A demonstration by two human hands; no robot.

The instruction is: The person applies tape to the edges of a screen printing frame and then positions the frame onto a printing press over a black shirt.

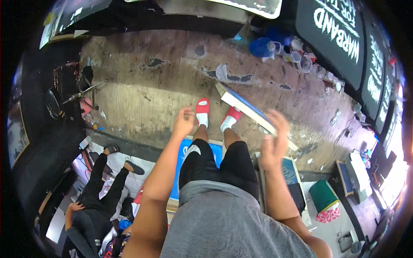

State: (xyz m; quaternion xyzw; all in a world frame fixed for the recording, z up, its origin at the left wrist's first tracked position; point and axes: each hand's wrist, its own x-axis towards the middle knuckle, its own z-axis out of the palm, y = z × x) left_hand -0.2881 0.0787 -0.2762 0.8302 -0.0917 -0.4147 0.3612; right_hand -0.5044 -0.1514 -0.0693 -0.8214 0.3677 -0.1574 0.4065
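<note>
My left hand (184,121), its fingers loosely bent and apart, hangs with nothing in it left of my red slides (202,106) and white socks. My right hand (274,139), smeared by motion, is over the near end of a long, flat panel (251,115) with a blue edge, a pale side and a white label, which slants across the wooden floor. Whether the fingers grip it I cannot tell. A blue board (176,172) lies behind my legs, and a framed dark board (289,170) is under my right forearm.
Another person in dark clothes (92,215) is at lower left. Metal rods (84,92) lie left. Plastic cups (305,63) and blue objects (260,47) line the upper right beside black lettered boards (329,69). A green bin (322,195) stands lower right, near a cable (346,133).
</note>
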